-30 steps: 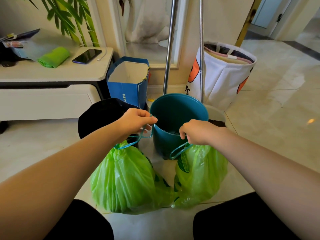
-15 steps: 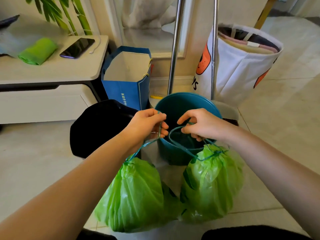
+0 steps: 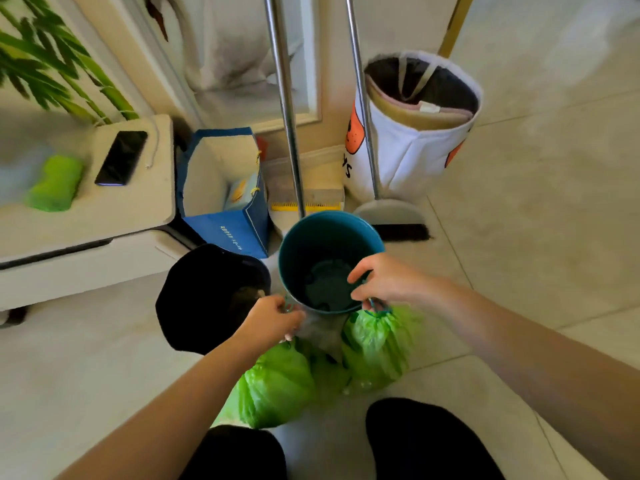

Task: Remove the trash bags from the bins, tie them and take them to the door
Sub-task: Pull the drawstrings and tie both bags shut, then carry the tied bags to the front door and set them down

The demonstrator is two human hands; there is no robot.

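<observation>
Trash bags, two, both green, both out of the bins and hanging low over the floor tiles between the person's legs and the bins.

Far left: low white cabinet [image 3: 104,216] with a dark phone [image 3: 121,157] and a green roll [image 3: 52,183] on top. Not involved.

Black bin [image 3: 207,296]: stands just left of centre, liner gone, interior too dark to read clearly.

Left hand [image 3: 270,318]: fingers clenched around the teal drawstring of the left bag [image 3: 277,386], which hangs directly below the fist. Neck of this bag is hidden under the hand, so whether it is knotted cannot be told.

Teal bin [image 3: 329,261]: centre, no liner, bare bottom visible.

Right hand [image 3: 384,280]: fingers pinched on the drawstring of the right bag [image 3: 375,344], held over the near rim of the teal bin. This bag's neck is gathered tight under the cord; a finished knot is not discernible.

Right: white fabric hamper [image 3: 415,133] and a broom and dustpan on metal poles behind the bins.

Status, as judged: removal done for both bins. Cinching appears done or nearly so; tying unconfirmed. Remaining: confirm knots, carry both bags to the door, which is not identifiable from here.
</observation>
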